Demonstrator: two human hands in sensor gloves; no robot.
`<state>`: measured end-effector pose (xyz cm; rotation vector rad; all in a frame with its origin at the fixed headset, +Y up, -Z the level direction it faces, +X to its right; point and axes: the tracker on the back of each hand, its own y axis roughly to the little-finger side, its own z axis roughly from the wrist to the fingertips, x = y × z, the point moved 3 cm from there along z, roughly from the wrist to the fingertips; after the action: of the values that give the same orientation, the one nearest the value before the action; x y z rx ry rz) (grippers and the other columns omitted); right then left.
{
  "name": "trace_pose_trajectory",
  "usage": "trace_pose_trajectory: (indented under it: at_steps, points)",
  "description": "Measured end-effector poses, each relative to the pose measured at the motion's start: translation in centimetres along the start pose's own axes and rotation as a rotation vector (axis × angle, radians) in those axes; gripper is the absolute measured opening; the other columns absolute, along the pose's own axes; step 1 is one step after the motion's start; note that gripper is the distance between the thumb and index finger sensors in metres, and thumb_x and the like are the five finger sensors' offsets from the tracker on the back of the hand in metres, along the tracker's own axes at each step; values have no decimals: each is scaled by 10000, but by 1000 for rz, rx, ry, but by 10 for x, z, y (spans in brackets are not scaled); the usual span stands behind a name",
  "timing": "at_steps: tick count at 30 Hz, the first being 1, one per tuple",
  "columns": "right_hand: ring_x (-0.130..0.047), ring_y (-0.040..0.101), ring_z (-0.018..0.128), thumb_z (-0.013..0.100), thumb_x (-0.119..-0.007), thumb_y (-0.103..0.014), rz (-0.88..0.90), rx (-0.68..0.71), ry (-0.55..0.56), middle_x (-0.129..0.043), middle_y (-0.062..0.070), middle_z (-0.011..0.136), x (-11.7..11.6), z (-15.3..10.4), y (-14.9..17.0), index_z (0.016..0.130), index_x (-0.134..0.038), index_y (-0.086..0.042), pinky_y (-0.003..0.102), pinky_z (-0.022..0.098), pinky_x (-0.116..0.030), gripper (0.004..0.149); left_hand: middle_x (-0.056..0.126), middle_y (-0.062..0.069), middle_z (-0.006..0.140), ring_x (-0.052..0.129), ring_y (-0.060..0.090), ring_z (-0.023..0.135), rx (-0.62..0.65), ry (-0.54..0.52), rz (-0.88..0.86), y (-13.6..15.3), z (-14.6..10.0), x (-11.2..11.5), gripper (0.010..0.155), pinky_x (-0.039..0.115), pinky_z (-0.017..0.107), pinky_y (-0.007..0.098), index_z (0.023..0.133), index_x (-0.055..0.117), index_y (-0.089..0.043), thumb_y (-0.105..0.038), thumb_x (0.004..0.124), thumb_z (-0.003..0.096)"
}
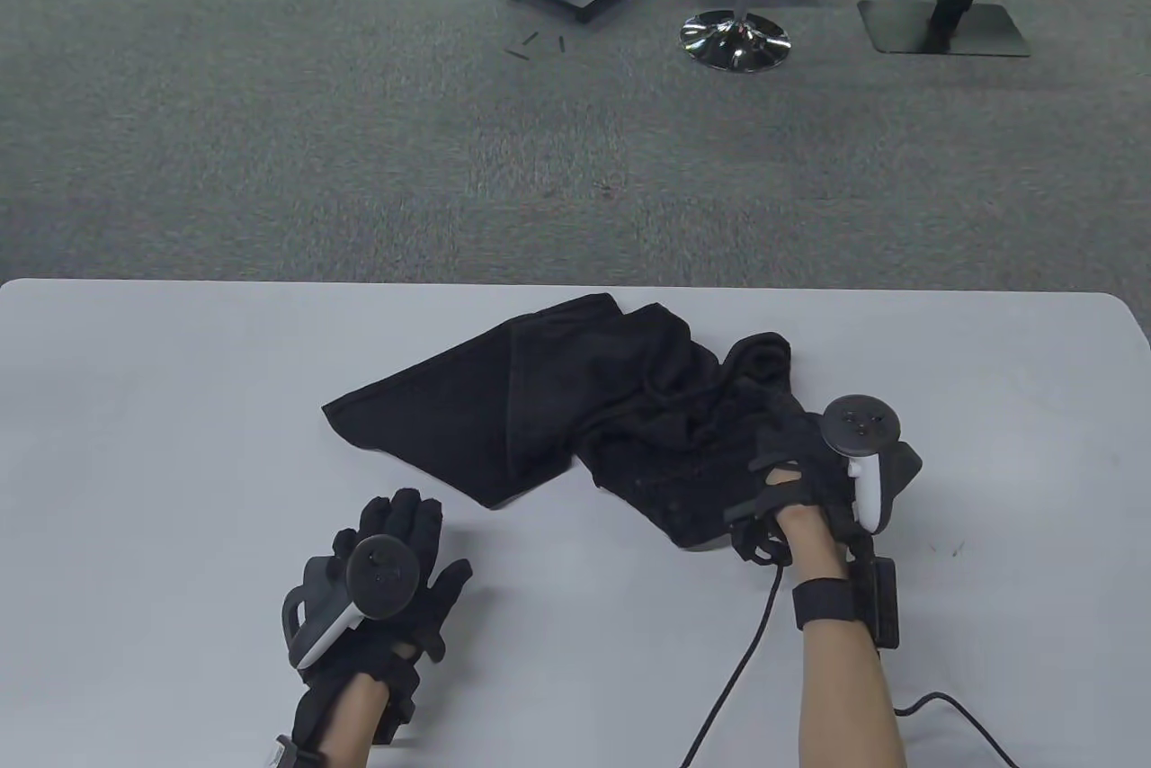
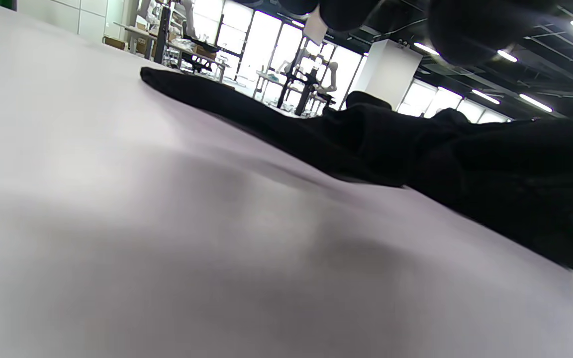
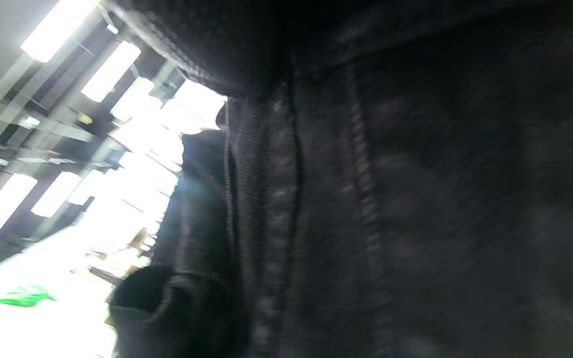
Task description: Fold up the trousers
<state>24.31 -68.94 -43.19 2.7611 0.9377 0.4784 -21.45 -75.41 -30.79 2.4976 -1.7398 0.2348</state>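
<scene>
Trousers (image 1: 620,417) mid-table; right hand (image 1: 809,471) seemingly gripping right end; left hand (image 1: 396,570) flat, fingers spread.

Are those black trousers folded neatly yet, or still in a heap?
Still a heap. The trousers lie rumpled on the table, one part flat, the rest bunched under the right hand.

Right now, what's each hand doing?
Left hand: open, flat on the table, holding nothing.
Right hand: on the trousers; grip cannot be told.
</scene>
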Motion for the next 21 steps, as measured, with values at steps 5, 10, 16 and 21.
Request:
trace_pose_trajectory:
  at_steps: [5,10,16,21]
  points:
    - [-695,339,845,513,-798,-227,-80,361,10,-758,36,834,1,-40,-77,939,-735,-303,612,731,-490,437,216,-121,1234,221,278,1204,5,-18,-10,-1,-2,-4,787,262,831,621,1171,313,-355,-681,640,534]
    - [-716,338,841,503,-806,-222,-311,759,-41,-778,37,827,-37,-102,-145,927,-754,-306,612,728,-509,435,222,-122,1233,224,280,1203,-4,-32,-32,4,-2,-6,787,266,830,620,1170,318,-353,-680,642,532]
    - [-764,326,816,494,-809,-260,-384,878,-227,-804,26,821,-105,-152,-164,936,-743,-309,602,706,-569,449,233,-117,1232,233,282,1202,-20,-46,-67,13,-3,-8,785,273,829,621,1170,328,-348,-676,646,532]
    - [-766,348,853,505,-770,-298,-286,751,-561,-788,62,909,-155,-159,-147,985,-659,-292,603,701,-580,493,235,-114,1232,238,283,1201,-27,-52,-68,15,-4,-10,783,277,828,620,1169,332,-348,-676,647,531]
